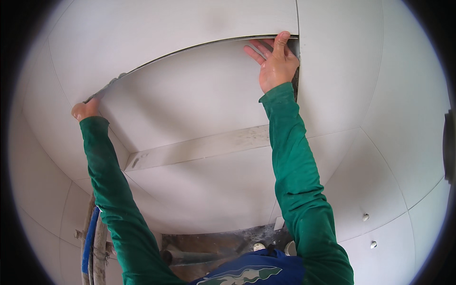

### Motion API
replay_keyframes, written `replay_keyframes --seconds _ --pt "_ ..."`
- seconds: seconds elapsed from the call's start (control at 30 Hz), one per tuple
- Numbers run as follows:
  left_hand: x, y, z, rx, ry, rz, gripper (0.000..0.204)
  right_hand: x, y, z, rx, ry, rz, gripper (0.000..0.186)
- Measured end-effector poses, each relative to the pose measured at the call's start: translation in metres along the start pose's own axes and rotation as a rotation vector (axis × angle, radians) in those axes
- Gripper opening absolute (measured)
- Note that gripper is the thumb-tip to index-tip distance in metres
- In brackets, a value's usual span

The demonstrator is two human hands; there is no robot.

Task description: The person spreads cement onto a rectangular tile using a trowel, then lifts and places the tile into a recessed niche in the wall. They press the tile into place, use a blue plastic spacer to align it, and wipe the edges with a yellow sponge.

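Head view: at far left, wooden poles [100, 242] stand beside a blue strip [90, 240], close to the person's left green sleeve [114, 199]. Above, the left hand [85, 110] is raised to the upper left corner of a recess [190, 95] in a white tiled wall [342, 61]; its fingers are largely hidden, so I cannot tell whether they grip. Just right of it, grey paste [114, 81] clings to the recess's upper edge [199, 45], which runs in a thin grey line between the two hands, well apart. Below lies a pale ledge [199, 145] with smudges. At the upper right corner, the right hand [278, 66] is spread, palm showing, thumb up at the edge and fingers beneath it, beside a dark gap [297, 85]. Farther right, two small white plugs [365, 217] protrude from the lower wall.
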State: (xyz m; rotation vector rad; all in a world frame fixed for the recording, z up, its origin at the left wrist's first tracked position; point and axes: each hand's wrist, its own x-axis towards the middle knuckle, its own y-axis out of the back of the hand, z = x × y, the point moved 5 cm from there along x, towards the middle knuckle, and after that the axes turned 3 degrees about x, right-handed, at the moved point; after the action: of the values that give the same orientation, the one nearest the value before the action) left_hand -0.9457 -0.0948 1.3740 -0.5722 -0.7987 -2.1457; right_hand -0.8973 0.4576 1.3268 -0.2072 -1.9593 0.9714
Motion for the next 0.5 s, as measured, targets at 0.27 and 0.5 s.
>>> replay_keyframes --seconds 0.27,0.5 --pt "-0.048 -0.010 0.048 -1.570 0.380 -0.159 0.048 -0.005 -0.015 0.004 -0.051 0.050 0.218 0.058" --pt "-0.043 -0.006 0.039 -1.540 0.279 -0.185 0.050 0.002 -0.020 0.006 -0.208 0.136 -0.019 0.045"
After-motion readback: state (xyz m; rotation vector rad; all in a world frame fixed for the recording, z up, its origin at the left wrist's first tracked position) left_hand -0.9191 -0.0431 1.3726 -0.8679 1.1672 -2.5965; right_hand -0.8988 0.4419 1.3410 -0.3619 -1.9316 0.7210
